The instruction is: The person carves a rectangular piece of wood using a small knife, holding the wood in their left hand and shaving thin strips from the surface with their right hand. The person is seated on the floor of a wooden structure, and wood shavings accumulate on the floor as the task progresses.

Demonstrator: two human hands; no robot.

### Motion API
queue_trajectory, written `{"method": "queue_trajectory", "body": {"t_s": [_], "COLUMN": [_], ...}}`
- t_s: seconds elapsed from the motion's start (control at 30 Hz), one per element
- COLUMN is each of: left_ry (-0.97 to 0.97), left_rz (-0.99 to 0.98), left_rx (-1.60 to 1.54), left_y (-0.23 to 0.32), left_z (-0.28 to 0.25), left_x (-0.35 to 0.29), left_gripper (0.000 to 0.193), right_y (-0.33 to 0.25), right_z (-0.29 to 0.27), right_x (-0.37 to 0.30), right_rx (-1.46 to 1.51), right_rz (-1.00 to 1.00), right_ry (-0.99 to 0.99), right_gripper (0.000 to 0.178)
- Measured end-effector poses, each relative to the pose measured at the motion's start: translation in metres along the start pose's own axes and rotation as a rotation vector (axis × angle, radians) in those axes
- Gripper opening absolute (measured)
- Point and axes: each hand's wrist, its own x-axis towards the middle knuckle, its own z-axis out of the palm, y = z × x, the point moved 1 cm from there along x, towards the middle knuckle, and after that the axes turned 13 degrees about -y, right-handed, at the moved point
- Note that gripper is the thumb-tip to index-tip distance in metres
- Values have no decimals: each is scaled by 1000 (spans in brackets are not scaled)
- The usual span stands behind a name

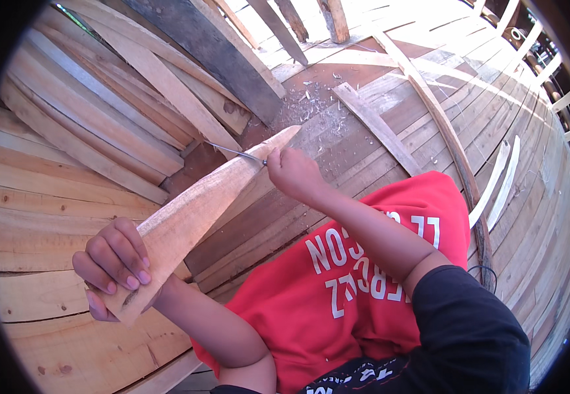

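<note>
Plank flooring (528, 190) spreads right, shavings (318, 108) scattered ahead, boards (78, 108) piled upper left. Pale wooden piece (199, 203) held in front of the person, long axis lower left to upper right, leading away from left hand (117, 259), wrapped around its near end. Right hand (291, 174), nearer the tapered tip, fist closed on a thin blade (242, 155) lying crosswise to the wood; handle mostly hidden.

Planks (101, 108) obst. L, rm over R floor (538, 197)
</note>
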Motion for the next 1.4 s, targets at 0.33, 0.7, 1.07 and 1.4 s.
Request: {"method": "queue_trajectory", "body": {"t_s": [0.33, 0.7, 1.07, 1.4], "left_ry": [-41, -220, -268, -357], "left_rz": [7, 3, -8, -42], "left_rx": [-30, -15, -49, -64], "left_y": [2, -1, 0, -1], "left_z": [-10, 9, 7, 14], "left_x": [-3, 9, 9, 15], "left_gripper": [28, 32, 31, 34], "right_y": [13, 38, 58, 69], "right_z": [-2, -7, 4, 3], "right_x": [20, 34, 39, 42], "right_rx": [-63, -135, -378, -430], "right_rz": [85, 58, -95, -164], "right_ry": [63, 73, 322, 467], "right_gripper": [54, 51, 47, 40]}}
